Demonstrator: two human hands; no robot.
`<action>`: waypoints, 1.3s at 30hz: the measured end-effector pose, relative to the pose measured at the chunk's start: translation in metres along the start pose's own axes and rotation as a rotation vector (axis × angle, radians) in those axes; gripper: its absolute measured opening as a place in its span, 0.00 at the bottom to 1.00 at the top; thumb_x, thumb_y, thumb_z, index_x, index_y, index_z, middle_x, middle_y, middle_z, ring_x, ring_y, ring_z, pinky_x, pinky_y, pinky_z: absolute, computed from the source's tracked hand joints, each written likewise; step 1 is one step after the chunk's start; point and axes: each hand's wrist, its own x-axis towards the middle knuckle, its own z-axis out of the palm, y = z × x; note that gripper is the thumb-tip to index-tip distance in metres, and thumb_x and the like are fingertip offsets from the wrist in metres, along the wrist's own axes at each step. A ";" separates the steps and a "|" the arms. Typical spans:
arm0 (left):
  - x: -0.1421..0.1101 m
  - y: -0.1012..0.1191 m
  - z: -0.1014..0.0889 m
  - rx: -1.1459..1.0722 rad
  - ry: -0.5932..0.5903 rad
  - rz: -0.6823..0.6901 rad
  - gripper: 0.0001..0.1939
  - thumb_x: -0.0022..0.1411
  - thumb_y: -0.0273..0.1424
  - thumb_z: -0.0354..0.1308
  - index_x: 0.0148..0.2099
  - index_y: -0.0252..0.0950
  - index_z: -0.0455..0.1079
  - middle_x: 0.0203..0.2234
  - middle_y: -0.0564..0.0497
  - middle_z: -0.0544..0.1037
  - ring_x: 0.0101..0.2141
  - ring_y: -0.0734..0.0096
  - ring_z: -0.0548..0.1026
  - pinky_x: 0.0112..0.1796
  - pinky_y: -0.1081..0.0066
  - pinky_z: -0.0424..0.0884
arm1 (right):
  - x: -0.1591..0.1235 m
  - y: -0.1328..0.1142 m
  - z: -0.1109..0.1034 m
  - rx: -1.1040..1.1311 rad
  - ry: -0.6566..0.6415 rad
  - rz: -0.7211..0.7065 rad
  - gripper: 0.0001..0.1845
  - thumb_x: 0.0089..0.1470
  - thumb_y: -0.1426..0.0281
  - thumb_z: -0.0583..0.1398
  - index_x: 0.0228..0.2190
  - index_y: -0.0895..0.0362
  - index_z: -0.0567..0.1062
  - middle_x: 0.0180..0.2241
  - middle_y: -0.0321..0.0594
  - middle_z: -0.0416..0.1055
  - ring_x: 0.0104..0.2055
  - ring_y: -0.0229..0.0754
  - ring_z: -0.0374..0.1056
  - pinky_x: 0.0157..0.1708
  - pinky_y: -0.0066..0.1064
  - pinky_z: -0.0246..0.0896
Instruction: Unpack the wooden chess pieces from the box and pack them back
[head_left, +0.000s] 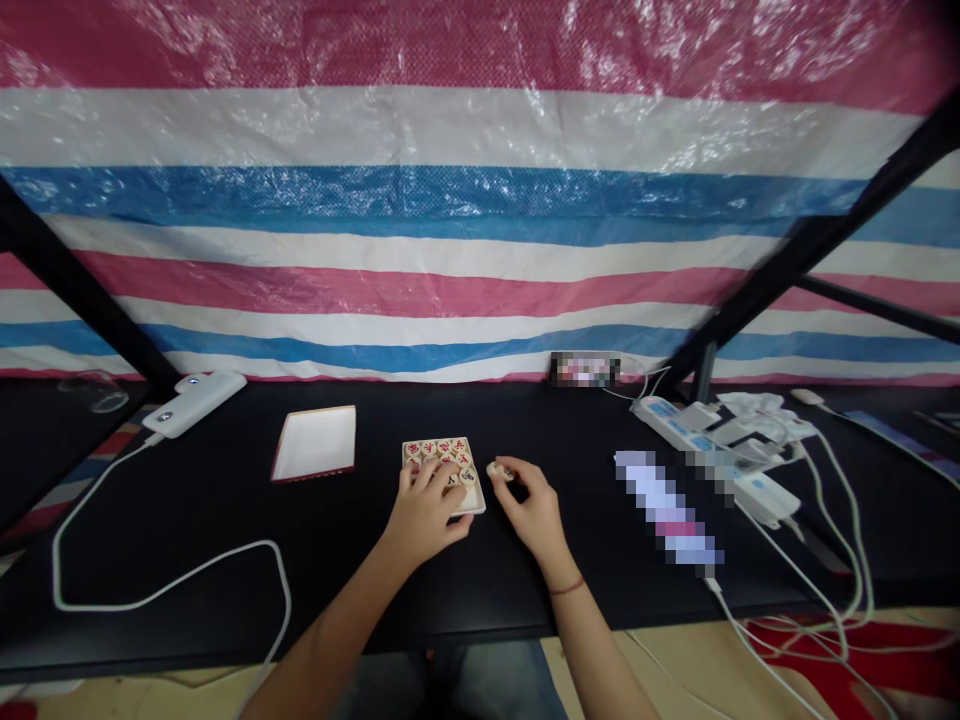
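The left hand (426, 508) is resting on a small square tray (475, 504) of round wooden Chinese chess pieces (441, 449), its fingers spread and curved over the near rows, touching the pieces rather than closing around any one of them. The tray is sitting on the black surface (187, 520) near the middle of the view, a little way in from the near edge. The right hand (531, 508) is hovering just beside the tray's right edge, pinching a single chess piece (499, 470) between thumb and fingertips; that piece is lifted clear of the tray and is not touching the others. A thin red cord is circling the right wrist.

To the left of the tray, apart from it, a shallow white box lid (315, 443) with a red rim is lying flat. Farther left a white power bank (195, 402) is lying near the back of the surface, with a white cable (172, 580) looping from it toward the near edge. On the right, white power strips (697, 432) with plugged-in adapters and trailing white wires are crowding the surface. A striped red, white and blue tarpaulin (480, 200) is hanging behind everything, crossed by black frame bars (795, 265).
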 end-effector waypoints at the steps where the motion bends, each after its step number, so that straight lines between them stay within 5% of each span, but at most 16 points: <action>1: -0.001 0.000 0.000 -0.003 -0.001 -0.002 0.12 0.55 0.37 0.62 0.42 0.42 0.74 0.47 0.47 0.76 0.50 0.54 0.68 0.50 0.53 0.57 | 0.000 -0.003 0.000 0.096 -0.060 -0.019 0.12 0.57 0.64 0.58 0.41 0.56 0.75 0.42 0.46 0.75 0.41 0.45 0.70 0.39 0.35 0.65; 8: -0.006 -0.004 -0.001 -0.008 0.042 -0.067 0.21 0.55 0.39 0.62 0.51 0.42 0.71 0.47 0.47 0.76 0.49 0.56 0.68 0.50 0.56 0.57 | -0.006 -0.018 -0.002 0.217 -0.235 -0.019 0.11 0.53 0.66 0.62 0.40 0.55 0.76 0.34 0.40 0.75 0.27 0.37 0.64 0.28 0.29 0.64; 14: -0.006 -0.004 -0.002 -0.024 0.055 0.001 0.15 0.57 0.39 0.61 0.47 0.47 0.74 0.47 0.48 0.76 0.49 0.56 0.68 0.48 0.56 0.57 | -0.006 -0.016 -0.004 0.208 -0.312 -0.035 0.11 0.53 0.69 0.61 0.40 0.55 0.76 0.36 0.40 0.75 0.28 0.36 0.64 0.29 0.28 0.62; 21: -0.006 -0.003 -0.002 -0.031 0.014 0.009 0.12 0.59 0.36 0.60 0.45 0.45 0.75 0.46 0.48 0.75 0.48 0.58 0.68 0.48 0.57 0.59 | -0.007 -0.017 -0.004 0.245 -0.288 0.031 0.14 0.52 0.65 0.63 0.41 0.55 0.75 0.25 0.34 0.71 0.26 0.36 0.63 0.29 0.28 0.61; 28: -0.011 -0.005 -0.011 -0.073 -0.018 -0.096 0.13 0.58 0.35 0.61 0.47 0.42 0.73 0.47 0.47 0.75 0.49 0.57 0.68 0.48 0.57 0.61 | -0.008 -0.019 -0.002 0.278 -0.306 -0.034 0.09 0.52 0.64 0.64 0.34 0.55 0.76 0.43 0.44 0.74 0.27 0.36 0.64 0.29 0.31 0.64; 35: -0.031 -0.014 -0.022 -0.111 0.006 -0.165 0.11 0.56 0.29 0.63 0.44 0.41 0.73 0.44 0.47 0.72 0.45 0.58 0.69 0.43 0.60 0.68 | -0.006 -0.023 -0.005 0.221 -0.313 -0.082 0.03 0.51 0.69 0.63 0.29 0.56 0.75 0.39 0.42 0.72 0.28 0.36 0.65 0.29 0.29 0.62; 39: -0.033 -0.016 -0.023 -0.146 0.011 -0.142 0.11 0.56 0.26 0.62 0.43 0.40 0.73 0.43 0.46 0.71 0.45 0.61 0.69 0.44 0.61 0.71 | -0.006 -0.026 -0.006 0.244 -0.328 -0.114 0.08 0.54 0.71 0.60 0.37 0.55 0.77 0.39 0.42 0.70 0.30 0.36 0.66 0.30 0.29 0.64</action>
